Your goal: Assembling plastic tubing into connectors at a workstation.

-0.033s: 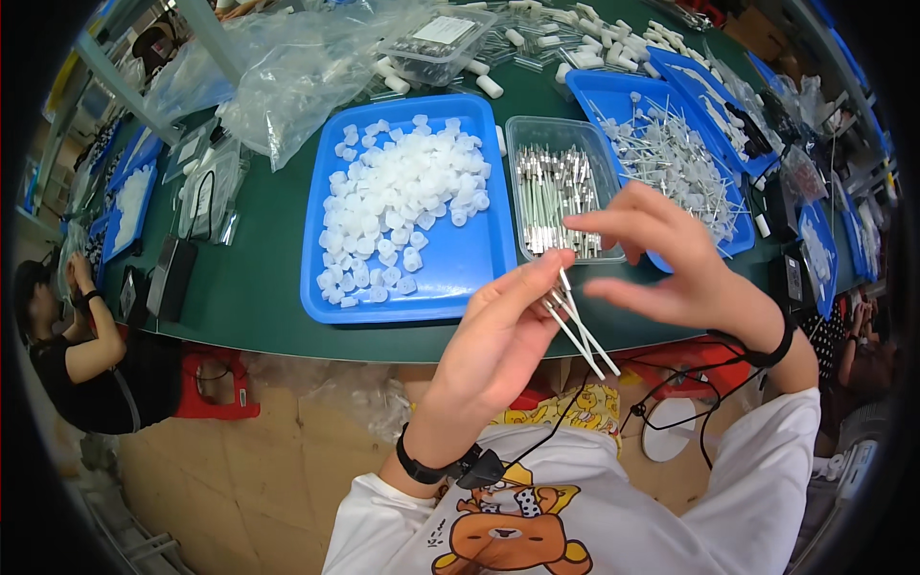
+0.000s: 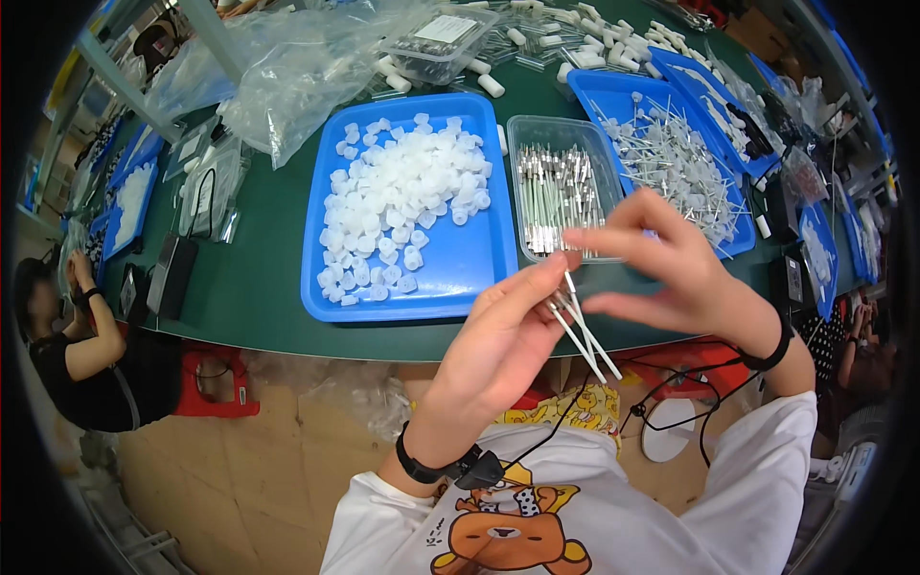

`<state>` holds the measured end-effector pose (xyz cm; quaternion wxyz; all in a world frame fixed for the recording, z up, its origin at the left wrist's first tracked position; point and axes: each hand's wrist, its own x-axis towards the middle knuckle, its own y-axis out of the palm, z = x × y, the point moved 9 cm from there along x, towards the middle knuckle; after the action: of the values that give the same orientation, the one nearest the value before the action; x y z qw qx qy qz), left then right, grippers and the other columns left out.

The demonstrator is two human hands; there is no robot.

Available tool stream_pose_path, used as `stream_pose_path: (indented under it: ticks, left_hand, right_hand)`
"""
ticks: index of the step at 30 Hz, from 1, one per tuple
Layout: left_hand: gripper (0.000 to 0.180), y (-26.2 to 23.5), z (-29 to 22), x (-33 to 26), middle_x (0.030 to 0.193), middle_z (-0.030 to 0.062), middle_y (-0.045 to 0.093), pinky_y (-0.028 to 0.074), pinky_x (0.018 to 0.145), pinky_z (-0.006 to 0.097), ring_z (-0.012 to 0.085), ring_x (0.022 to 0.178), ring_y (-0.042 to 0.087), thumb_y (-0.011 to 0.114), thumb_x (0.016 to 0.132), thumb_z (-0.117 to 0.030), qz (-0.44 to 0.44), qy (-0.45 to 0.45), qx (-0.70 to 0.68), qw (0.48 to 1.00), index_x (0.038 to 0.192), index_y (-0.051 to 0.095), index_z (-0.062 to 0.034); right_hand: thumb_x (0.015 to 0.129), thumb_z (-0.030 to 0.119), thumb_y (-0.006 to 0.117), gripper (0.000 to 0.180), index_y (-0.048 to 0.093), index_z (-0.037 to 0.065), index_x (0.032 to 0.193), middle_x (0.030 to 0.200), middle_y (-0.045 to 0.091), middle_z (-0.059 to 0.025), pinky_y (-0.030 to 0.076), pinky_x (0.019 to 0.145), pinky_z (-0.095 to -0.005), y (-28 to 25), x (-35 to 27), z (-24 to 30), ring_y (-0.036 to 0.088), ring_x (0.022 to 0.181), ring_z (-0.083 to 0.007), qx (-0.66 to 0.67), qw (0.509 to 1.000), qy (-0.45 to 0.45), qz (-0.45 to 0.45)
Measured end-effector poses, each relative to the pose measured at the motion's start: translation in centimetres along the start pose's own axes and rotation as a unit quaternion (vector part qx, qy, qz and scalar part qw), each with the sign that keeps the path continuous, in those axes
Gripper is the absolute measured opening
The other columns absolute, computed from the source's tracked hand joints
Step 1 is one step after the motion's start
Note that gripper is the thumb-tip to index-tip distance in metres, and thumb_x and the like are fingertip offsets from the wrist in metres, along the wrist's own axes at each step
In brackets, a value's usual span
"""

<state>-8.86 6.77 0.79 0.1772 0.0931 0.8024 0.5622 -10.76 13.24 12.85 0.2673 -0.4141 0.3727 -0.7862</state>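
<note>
My left hand (image 2: 498, 350) pinches a small bundle of thin white sticks (image 2: 585, 331) between thumb and fingers, the sticks pointing down and right. My right hand (image 2: 671, 264) hovers just above and to the right, fingertips touching the top of the bundle near the left thumb. Both hands are in front of the green table's (image 2: 259, 249) near edge. Behind them sit a blue tray (image 2: 479, 259) of white plastic caps (image 2: 402, 196), a clear tray (image 2: 522, 129) of metal-tipped pieces (image 2: 561, 196), and a second blue tray (image 2: 589, 91) of white sticks (image 2: 671, 158).
Clear plastic bags (image 2: 307, 67) and loose white tubes (image 2: 537, 38) lie at the back of the table. More blue trays (image 2: 134, 192) line the left. A person in black (image 2: 81, 345) sits at the left; another person's arm (image 2: 848, 326) shows at the right. A red stool (image 2: 216, 383) stands below.
</note>
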Motion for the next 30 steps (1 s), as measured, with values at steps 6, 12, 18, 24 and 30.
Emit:
stream_pose_path:
  ticks: [6,12,18,24,30]
  left_hand:
    - [0.019,0.5,3.9,-0.4,0.085,-0.0028,0.052,0.035,0.066,0.020,0.0044,0.073,0.042,0.047,0.087,-0.021,0.018,-0.149,-0.021,0.988,0.096,0.055,-0.0054]
    - [0.027,2.1,4.4,-1.8,0.094,0.0013,0.051,0.038,0.079,0.028,0.0111,0.085,0.048,0.035,0.091,-0.027,0.041,-0.183,0.003,0.982,0.104,0.046,-0.0061]
    - [0.026,2.3,4.7,-1.7,0.088,-0.0004,0.052,0.038,0.076,0.027,0.0100,0.080,0.048,0.037,0.091,-0.031,0.032,-0.202,-0.034,0.978,0.096,0.048,-0.0083]
    - [0.036,1.2,3.5,-0.4,0.086,0.0051,0.052,0.037,0.075,0.028,0.0138,0.079,0.048,0.037,0.089,-0.035,-0.016,-0.161,-0.035,0.986,0.100,0.052,-0.0036]
    - [0.044,0.9,0.5,-1.0,0.095,0.0123,0.051,0.039,0.067,0.026,0.0160,0.073,0.049,0.033,0.089,-0.031,-0.022,-0.017,0.212,0.977,0.117,0.040,0.0026]
  right_hand:
    - [0.059,0.013,0.070,0.038,0.065,0.020,0.096,0.076,0.046,-0.0015,0.029,0.052,-0.0262,1.2,-1.4,3.1,0.043,0.061,-0.0147,-0.067,0.986,-0.147,0.037]
    - [0.055,0.008,0.058,0.037,0.061,-0.004,0.091,0.073,0.048,-0.0045,0.035,0.044,-0.0249,0.4,-2.1,5.2,0.044,0.056,-0.0155,-0.043,0.963,-0.265,-0.009]
    - [0.052,0.007,0.059,0.038,0.059,-0.008,0.087,0.073,0.049,-0.0059,0.036,0.044,-0.0247,0.3,-2.4,4.9,0.044,0.054,-0.0158,-0.018,0.963,-0.268,-0.019]
    - [0.054,0.002,0.063,0.029,0.062,-0.004,0.082,0.075,0.052,-0.0074,0.038,0.046,-0.0242,-0.6,-2.0,1.7,0.050,0.057,-0.0168,0.010,0.983,-0.161,-0.087]
    - [0.076,0.006,0.059,0.010,0.064,-0.001,0.082,0.070,0.054,-0.0018,0.036,0.054,-0.0194,0.3,-3.6,-7.5,0.047,0.060,-0.0067,0.352,0.867,0.312,-0.164]
